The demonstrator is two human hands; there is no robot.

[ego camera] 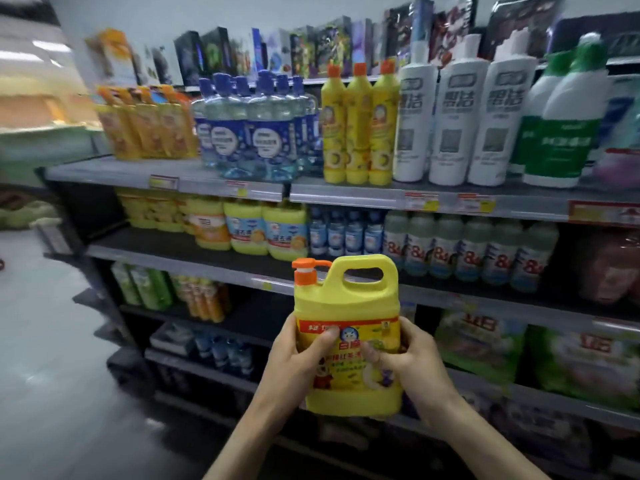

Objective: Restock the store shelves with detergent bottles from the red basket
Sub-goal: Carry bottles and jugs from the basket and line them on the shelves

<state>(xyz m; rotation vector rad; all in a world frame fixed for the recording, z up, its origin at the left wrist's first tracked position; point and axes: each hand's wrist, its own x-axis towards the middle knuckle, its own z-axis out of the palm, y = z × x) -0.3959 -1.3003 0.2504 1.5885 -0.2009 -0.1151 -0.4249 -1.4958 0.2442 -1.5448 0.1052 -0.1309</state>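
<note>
**Left grip** (298,355): clamped on the left flank of the jug, thumb laid across the label.

**Right grip** (412,358): clamped on the right flank, thumb on the label front, fingers curled behind.

**Yellow detergent jug** (346,306): lower centre of the frame, held in the air in front of the shelving and touching no shelf. It is upright with its label towards the camera. The orange pump (306,271) sits at its upper left and the moulded handle (363,274) on top is left free. The low two-sided hold probably suits a full, heavy jug, keeping it level and the label facing out for placing.

**Matching yellow jugs** (266,230): centre of the frame, standing in a row on the second shelf (145,244). The dark bare stretch to their left looks the likely destination.

**Top shelf stock**: blue-capped bottles (242,133), slim yellow bottles (356,129) and white bottles (457,119), all upright with labels forward.

**Red basket**: not in view.
</note>
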